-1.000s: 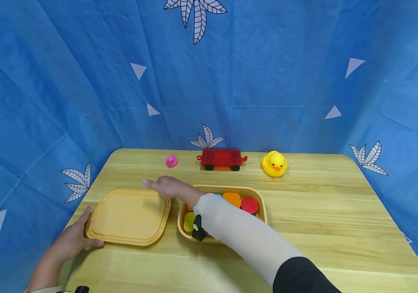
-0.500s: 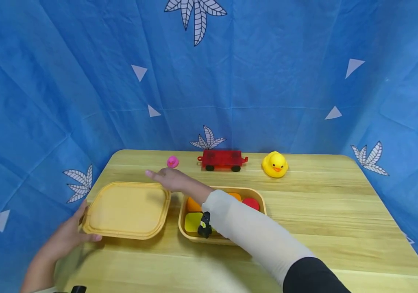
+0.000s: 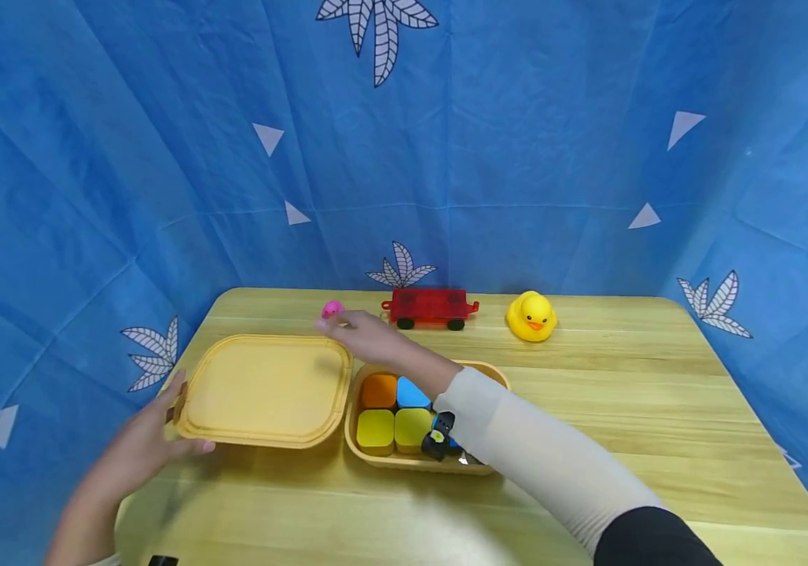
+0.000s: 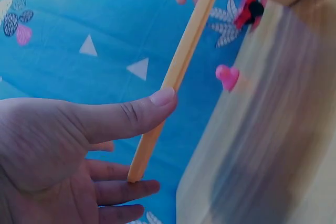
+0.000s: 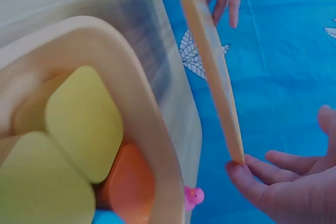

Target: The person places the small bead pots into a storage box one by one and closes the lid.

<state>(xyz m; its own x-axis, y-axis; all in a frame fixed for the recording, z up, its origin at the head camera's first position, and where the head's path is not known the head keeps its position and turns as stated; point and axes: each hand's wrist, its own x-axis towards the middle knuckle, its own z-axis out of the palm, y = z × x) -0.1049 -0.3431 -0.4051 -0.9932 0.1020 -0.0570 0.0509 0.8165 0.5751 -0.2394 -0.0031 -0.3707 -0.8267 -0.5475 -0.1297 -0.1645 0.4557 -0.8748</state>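
A pale orange lid (image 3: pixel 266 389) with a rounded rim is held above the table, left of a matching box (image 3: pixel 418 465). My left hand (image 3: pixel 142 448) grips its left edge; in the left wrist view the thumb (image 4: pixel 136 116) presses one face, with fingers behind. My right hand (image 3: pixel 372 338) pinches the far right corner with its fingertips, seen in the right wrist view at the end of the lid (image 5: pixel 218 85). Inside the box are yellow blocks (image 3: pixel 376 428), an orange block (image 3: pixel 379 391) and a blue one (image 3: pixel 411 393). My right forearm hides the box's right part.
Along the back of the table stand a small pink duck (image 3: pixel 333 307), partly behind my right hand, a red wheeled wagon (image 3: pixel 428 305) and a yellow duck (image 3: pixel 531 316). A blue patterned cloth (image 3: pixel 552 157) hangs behind and at both sides.
Both hands have carried the lid away from me and slightly right, toward the box. My right forearm has shifted right, uncovering more blocks.
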